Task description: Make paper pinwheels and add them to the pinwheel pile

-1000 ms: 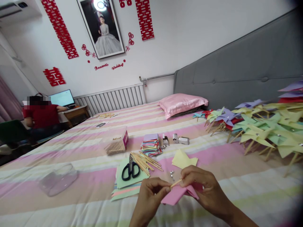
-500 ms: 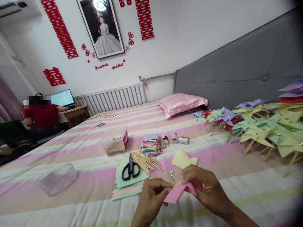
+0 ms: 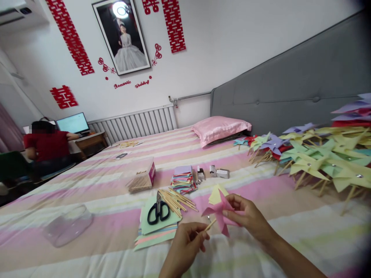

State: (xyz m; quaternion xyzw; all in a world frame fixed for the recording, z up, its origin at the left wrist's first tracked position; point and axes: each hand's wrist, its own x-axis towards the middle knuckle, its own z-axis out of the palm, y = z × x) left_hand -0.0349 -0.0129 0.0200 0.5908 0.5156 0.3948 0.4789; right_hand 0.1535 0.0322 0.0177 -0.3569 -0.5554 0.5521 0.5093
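Observation:
Between my hands, above the bed, is a pink paper pinwheel [image 3: 221, 213] with its blades spread. My right hand [image 3: 242, 213] pinches its middle and right blade between thumb and fingers. My left hand [image 3: 191, 241] is closed round a thin wooden stick [image 3: 210, 225] that points up toward the pinwheel; whether the two are joined I cannot tell. Just behind the pinwheel lies a yellow paper piece [image 3: 216, 196], partly covered by it. To the left, black-handled scissors [image 3: 158, 212] rest on a stack of coloured paper [image 3: 156, 239], beside a bunch of wooden sticks [image 3: 176, 201].
Many finished pinwheels [image 3: 321, 162] stand along the right by the grey headboard [image 3: 290, 85]. Farther back are a stack of small paper squares [image 3: 183, 179], small boxes [image 3: 222, 173], a clear box of sticks [image 3: 142, 179] and a pink pillow [image 3: 222, 129]. A person [image 3: 48, 144] sits at a desk.
The pink paper has turned from a folded edge-on shape to show its spread blades. My right hand has shifted slightly up, and more of the stick shows beyond my left fingers.

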